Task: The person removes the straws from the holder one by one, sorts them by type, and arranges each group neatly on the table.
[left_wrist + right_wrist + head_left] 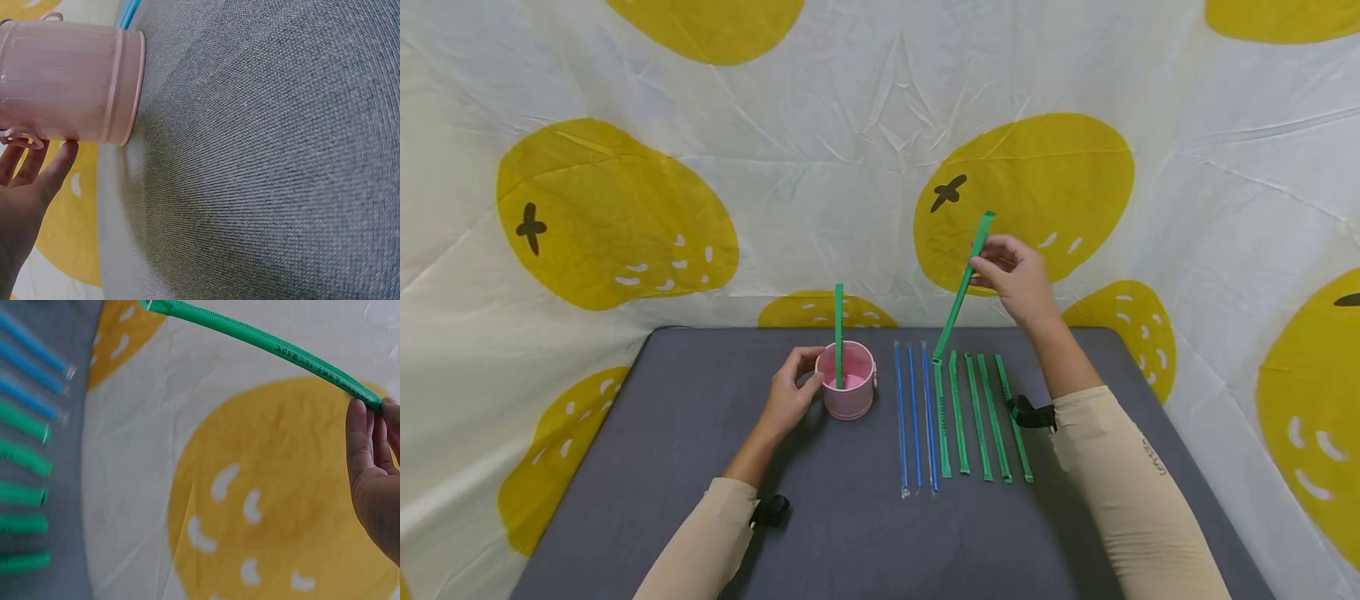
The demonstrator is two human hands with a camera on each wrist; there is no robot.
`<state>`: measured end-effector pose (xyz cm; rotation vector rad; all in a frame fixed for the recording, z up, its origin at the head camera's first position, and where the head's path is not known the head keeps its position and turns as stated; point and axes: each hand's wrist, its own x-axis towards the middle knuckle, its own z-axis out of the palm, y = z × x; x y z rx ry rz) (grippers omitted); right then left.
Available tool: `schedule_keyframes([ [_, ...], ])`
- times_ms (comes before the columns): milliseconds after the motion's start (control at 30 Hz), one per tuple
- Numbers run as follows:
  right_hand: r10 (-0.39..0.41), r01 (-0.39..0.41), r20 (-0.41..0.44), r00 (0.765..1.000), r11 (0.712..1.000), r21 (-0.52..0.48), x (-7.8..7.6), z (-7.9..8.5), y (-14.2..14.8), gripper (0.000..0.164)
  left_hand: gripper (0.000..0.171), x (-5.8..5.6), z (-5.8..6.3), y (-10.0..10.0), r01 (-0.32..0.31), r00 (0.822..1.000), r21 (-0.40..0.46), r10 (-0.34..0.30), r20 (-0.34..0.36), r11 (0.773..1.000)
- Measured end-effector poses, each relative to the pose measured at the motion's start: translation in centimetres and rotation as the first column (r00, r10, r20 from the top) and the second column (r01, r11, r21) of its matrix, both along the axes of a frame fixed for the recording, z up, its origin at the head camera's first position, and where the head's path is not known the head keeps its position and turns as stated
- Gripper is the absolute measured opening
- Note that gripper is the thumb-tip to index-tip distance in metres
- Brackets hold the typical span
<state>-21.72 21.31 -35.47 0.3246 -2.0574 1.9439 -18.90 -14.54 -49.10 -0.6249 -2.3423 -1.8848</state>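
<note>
My right hand [1017, 279] pinches a green wrapped straw [958, 304] near its upper end, holding it tilted above the back of the table. Printed characters show on its wrapper in the right wrist view. Its lower tip appears near the top of a row of green wrapped straws [978, 417]. At the left side of a small pink bucket [850, 404], my left hand [792, 387] holds it with thumb and fingers by the small side handle [24, 134]. Another green wrapped straw [839, 321] stands upright inside the bucket.
Several blue straws [915, 417] in clear wrappers lie between the bucket and the green row. The dark grey table [865, 533] ends at a hanging white cloth [820, 208] with yellow fruit prints. A black wrist strap [1033, 414] sits above the rightmost green straws.
</note>
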Motion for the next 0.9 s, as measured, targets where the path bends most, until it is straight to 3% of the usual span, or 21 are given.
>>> schedule_keyframes([
  [200, -0.128, 0.117, 0.046, 0.991, 0.975, 0.188, 1.2, -2.1, 2.9, 0.04, 0.04, 0.0, -0.2, -0.2, 0.007, 1.0, -0.012, -0.007, -0.008, 1.0],
  [400, -0.196, 0.161, 0.097, 0.976, 0.944, 0.288, 2.4, -4.1, 5.1, 0.041, 0.04, 0.0, -0.3, -0.2, 0.019, 1.0, -0.002, -0.019, -0.01, 1.0],
  [500, -0.237, 0.18, 0.119, 0.964, 0.915, 0.362, 2.7, -5.3, 6.2, 0.041, 0.04, 0.1, -0.4, -0.2, 0.021, 1.0, 0.007, -0.021, -0.005, 1.0],
  [900, -0.288, 0.117, 0.21, 0.934, 0.804, 0.584, 3.8, -9.9, 10.1, 0.048, 0.04, -0.2, -0.8, -0.2, 0.029, 1.0, 0.031, -0.029, 0.009, 0.999],
])
